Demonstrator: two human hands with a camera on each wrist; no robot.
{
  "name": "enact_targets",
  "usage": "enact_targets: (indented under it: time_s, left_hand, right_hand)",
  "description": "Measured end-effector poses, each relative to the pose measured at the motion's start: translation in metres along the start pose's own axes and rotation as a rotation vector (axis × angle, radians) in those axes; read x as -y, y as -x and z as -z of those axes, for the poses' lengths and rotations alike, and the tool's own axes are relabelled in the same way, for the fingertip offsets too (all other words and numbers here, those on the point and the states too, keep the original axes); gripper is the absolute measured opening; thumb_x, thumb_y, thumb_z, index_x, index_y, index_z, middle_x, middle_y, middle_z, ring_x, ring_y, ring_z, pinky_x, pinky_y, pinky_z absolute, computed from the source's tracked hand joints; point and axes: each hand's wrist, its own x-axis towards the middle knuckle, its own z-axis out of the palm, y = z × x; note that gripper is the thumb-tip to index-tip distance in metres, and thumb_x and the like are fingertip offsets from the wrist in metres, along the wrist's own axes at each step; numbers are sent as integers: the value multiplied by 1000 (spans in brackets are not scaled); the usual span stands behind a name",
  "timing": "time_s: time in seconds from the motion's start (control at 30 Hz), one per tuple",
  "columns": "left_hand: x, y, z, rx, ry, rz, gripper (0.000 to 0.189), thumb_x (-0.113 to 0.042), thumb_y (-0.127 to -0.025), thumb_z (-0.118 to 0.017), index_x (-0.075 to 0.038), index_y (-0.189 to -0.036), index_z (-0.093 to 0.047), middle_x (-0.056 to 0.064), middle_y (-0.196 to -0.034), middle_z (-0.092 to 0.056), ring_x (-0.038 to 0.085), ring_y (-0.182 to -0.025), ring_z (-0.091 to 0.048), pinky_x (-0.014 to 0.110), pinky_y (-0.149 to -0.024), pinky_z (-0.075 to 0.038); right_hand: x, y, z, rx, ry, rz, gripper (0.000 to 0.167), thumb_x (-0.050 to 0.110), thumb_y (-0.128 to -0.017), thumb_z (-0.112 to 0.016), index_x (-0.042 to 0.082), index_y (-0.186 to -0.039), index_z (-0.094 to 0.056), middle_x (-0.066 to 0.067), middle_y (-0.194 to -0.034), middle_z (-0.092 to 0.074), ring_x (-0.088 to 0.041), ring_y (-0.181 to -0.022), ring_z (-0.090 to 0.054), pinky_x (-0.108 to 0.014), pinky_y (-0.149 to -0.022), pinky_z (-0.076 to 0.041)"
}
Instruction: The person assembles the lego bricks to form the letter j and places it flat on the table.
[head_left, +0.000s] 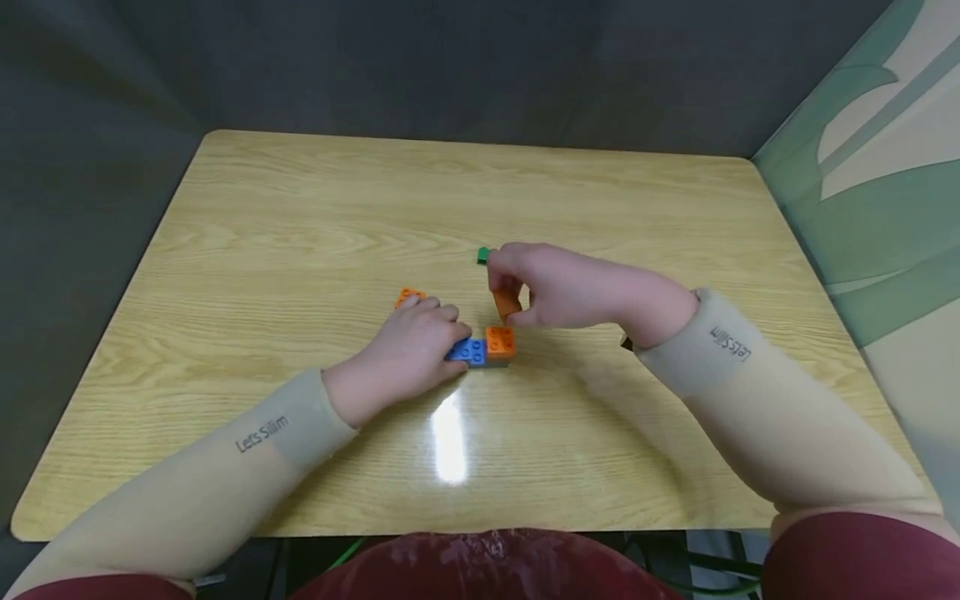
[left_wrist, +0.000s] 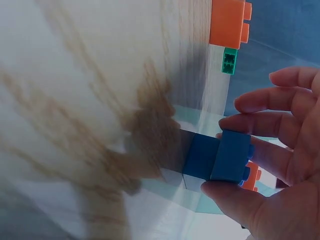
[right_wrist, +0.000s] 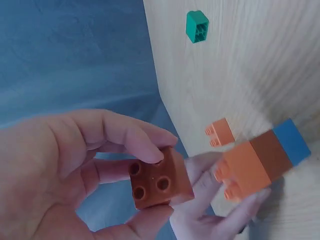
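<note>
My left hand (head_left: 411, 350) grips a blue toy brick (left_wrist: 230, 156) between thumb and fingertips, its studs facing the palm. This brick belongs to a small built block low over the table, with another blue brick (left_wrist: 201, 155) under it. At the block's right end sits an orange brick (head_left: 500, 342), studs up; the right wrist view shows a brown layer (right_wrist: 271, 155) beneath. Just above that end, my right hand (head_left: 558, 283) pinches a square brownish-orange brick (right_wrist: 160, 180) with four studs, tilted and apart from the block.
A loose orange brick (head_left: 408, 296) lies beyond the left hand, partly hidden by its fingers. Behind the right hand's fingertips is a small green brick (head_left: 483, 256), lying on its side. The wooden table (head_left: 315, 208) meets a dark curtain at the back.
</note>
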Motion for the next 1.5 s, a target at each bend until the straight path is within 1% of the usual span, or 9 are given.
enact_targets:
  time_s: [0.17, 0.27, 0.43, 0.53, 0.77, 0.97, 1.03, 1.27, 1.5]
  left_hand:
    - [0, 1, 0, 7, 1, 2, 35, -37, -87, -76, -13, -112, -73, -1, -94, -59, 20, -83, -49, 38, -77, -36]
    - [0, 1, 1, 12, -2, 6, 34, -37, -87, -76, -13, -112, -73, -1, -94, -59, 20, -83, -48, 38, -77, -35]
    - [0, 1, 1, 19, 1, 15, 35, -37, -87, -76, -13, -112, -72, -1, -95, -59, 20, -85, -49, 38, -78, -35]
    - [0, 2, 1, 11, 7, 15, 35, -37, -87, -76, -13, -111, -72, -1, -95, -59, 20, -86, -49, 38, -78, -35]
    - [1, 3, -1, -21, 8, 0, 33, -37, -87, -77, -12, -108, -73, -1, -94, -60, 20, -84, -50, 38, -75, -36]
    - [0, 2, -2, -33, 9, -6, 32, -36, -87, -77, -13, -108, -73, -1, -92, -59, 19, -82, -49, 37, -75, -37]
    - [0, 2, -2, -34, 11, -8, 32, -36, -87, -77, -13, -108, -74, -1, -92, -59, 19, -82, -49, 37, -74, -37]
    - [1, 2, -3, -35, 11, -10, 32, -36, -87, -76, -12, -107, -73, -1, -91, -59, 20, -81, -48, 37, -73, -37]
    - [2, 3, -2, -37, 15, -10, 31, -36, -87, -76, -12, -106, -73, -1, -89, -58, 20, -80, -48, 36, -73, -36]
  right_hand:
    - [7, 7, -9, 27, 72, -15, 16, 6, -84, -69, 12, -90, -56, 3, -87, -57, -17, -79, -55, -33, -73, -46]
    - [10, 9, -15, 15, 142, -21, 15, 6, -83, -70, 11, -92, -59, 3, -87, -54, -16, -75, -54, -32, -69, -45]
    - [11, 6, -24, -7, 250, -2, 16, 9, -82, -72, 9, -95, -63, 0, -85, -50, -16, -71, -49, -32, -66, -43]
    - [11, 5, -27, -7, 277, -2, 16, 11, -83, -73, 9, -96, -64, 0, -85, -49, -17, -70, -48, -32, -66, -42]
    - [12, 4, -31, -9, 250, -29, 21, 13, -84, -78, 7, -99, -64, 1, -86, -54, -15, -75, -51, -32, -69, -45]
    - [12, 5, -33, -16, 220, -38, 24, 13, -82, -82, 12, -87, -58, 2, -79, -52, -15, -72, -49, -32, -64, -42]
    - [13, 5, -33, -21, 224, -37, 24, 13, -82, -82, 13, -85, -58, 2, -79, -52, -15, -72, -49, -31, -64, -41]
    - [15, 6, -36, -37, 242, -27, 22, 13, -82, -82, 11, -90, -62, 2, -83, -53, -16, -74, -49, -31, -68, -44]
    - [17, 6, -39, -50, 266, -10, 21, 11, -82, -82, 9, -91, -63, 2, -84, -54, -16, -74, -50, -32, -68, -45]
